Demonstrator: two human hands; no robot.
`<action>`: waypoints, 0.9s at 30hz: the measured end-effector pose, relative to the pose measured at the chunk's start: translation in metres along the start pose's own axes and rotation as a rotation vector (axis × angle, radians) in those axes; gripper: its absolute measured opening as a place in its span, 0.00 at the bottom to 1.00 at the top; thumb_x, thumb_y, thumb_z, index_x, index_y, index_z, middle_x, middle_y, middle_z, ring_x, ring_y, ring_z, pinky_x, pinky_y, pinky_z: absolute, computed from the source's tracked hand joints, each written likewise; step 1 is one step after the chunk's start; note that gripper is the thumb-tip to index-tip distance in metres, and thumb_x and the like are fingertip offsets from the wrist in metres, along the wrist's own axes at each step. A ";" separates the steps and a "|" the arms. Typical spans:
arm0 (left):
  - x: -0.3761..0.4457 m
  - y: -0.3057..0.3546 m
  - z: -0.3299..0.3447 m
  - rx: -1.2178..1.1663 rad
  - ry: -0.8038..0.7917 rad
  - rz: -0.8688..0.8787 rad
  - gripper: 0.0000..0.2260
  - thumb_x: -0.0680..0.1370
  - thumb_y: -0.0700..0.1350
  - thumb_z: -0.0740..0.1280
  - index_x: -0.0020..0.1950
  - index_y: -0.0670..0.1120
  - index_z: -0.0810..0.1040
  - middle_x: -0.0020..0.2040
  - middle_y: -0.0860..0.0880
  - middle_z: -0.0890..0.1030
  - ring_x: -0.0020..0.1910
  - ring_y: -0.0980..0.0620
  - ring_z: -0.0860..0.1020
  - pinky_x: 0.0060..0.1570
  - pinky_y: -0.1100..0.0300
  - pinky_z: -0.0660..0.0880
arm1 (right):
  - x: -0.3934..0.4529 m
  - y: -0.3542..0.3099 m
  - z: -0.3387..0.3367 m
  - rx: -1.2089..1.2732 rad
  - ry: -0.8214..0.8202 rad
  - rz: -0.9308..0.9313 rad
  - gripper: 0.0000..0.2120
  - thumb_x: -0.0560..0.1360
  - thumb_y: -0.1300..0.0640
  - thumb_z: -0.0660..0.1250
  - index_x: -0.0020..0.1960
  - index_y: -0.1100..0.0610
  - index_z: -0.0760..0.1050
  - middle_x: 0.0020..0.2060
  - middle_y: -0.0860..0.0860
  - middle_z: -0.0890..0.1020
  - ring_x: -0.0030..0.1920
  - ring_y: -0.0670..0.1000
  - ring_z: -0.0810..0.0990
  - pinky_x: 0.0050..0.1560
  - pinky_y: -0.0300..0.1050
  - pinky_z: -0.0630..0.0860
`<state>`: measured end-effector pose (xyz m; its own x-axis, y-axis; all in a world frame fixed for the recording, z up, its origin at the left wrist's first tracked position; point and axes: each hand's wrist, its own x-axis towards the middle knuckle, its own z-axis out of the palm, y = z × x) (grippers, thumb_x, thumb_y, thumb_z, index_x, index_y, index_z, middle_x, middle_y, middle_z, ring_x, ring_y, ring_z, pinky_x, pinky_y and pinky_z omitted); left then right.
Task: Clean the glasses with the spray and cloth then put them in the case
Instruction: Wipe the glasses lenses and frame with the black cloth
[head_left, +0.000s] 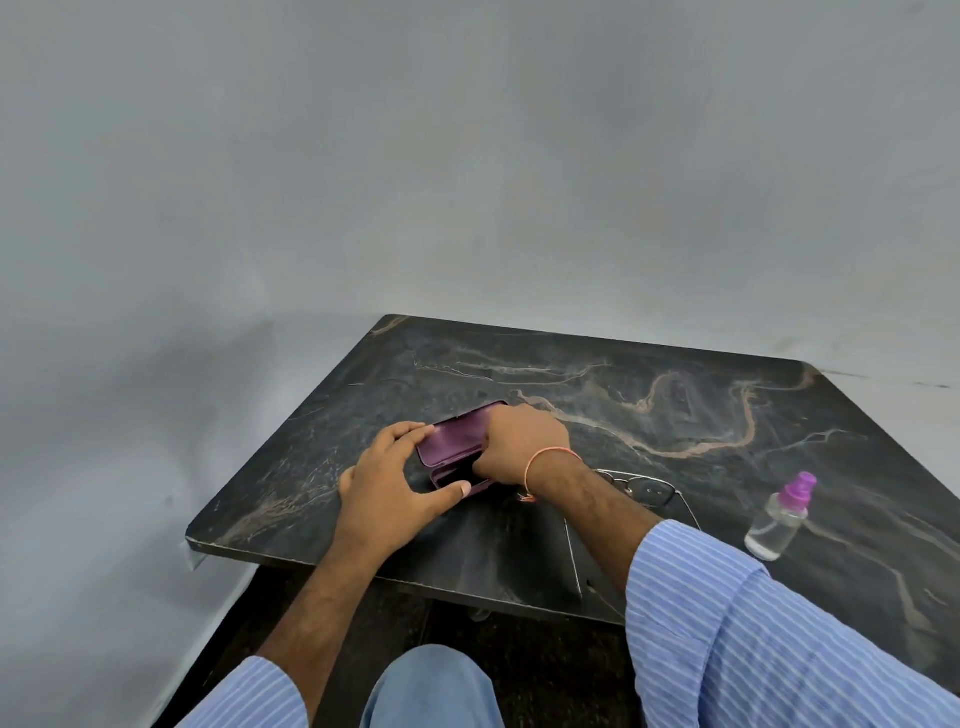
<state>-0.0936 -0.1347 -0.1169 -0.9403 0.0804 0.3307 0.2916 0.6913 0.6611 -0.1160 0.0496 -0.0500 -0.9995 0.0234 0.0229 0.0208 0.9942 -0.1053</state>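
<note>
Left hand (387, 480) spread wide, thumb and fingertips bracing the open purple case (454, 441) on the table (675, 395): keep base pinned. Right hand (522, 447) curled into the case, contents hidden; cannot tell what is pinched, probably the cloth. Glasses (647, 491) just beside the right wrist, spray bottle (779, 519) farther right.

The scene is lit softly and evenly, rather dim, with no hard light source seen. A faint sheen is carried on the dark marble table (675, 415) toward its far side, without strong glare. Diffuse shadow is cast on the grey wall (156, 389) left of the table. Wide-angle bending is seen along the table's edges. Slight softness is noted throughout, stronger near the frame borders.
</note>
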 end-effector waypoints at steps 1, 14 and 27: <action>0.000 0.000 0.000 -0.002 -0.001 -0.003 0.39 0.67 0.69 0.80 0.76 0.61 0.75 0.74 0.65 0.71 0.73 0.58 0.74 0.75 0.41 0.66 | -0.001 0.002 0.000 0.022 0.003 0.005 0.10 0.70 0.49 0.71 0.49 0.53 0.80 0.43 0.53 0.83 0.42 0.59 0.81 0.45 0.48 0.80; 0.001 0.005 0.002 0.083 -0.070 -0.042 0.34 0.75 0.72 0.70 0.79 0.61 0.71 0.77 0.58 0.72 0.74 0.53 0.75 0.76 0.40 0.64 | -0.052 0.056 -0.037 0.641 0.222 0.053 0.08 0.71 0.45 0.75 0.36 0.47 0.83 0.32 0.39 0.85 0.37 0.39 0.82 0.42 0.42 0.79; -0.064 0.130 0.013 -0.626 -0.114 0.036 0.16 0.75 0.63 0.71 0.54 0.55 0.91 0.48 0.58 0.91 0.49 0.64 0.87 0.54 0.67 0.81 | -0.133 0.093 -0.047 1.249 0.323 0.083 0.14 0.72 0.48 0.77 0.37 0.59 0.83 0.37 0.60 0.86 0.39 0.50 0.81 0.43 0.53 0.79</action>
<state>0.0019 -0.0406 -0.0603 -0.9307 0.1957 0.3091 0.3384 0.1393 0.9306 0.0201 0.1435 -0.0157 -0.9414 0.2781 0.1911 -0.1305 0.2223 -0.9662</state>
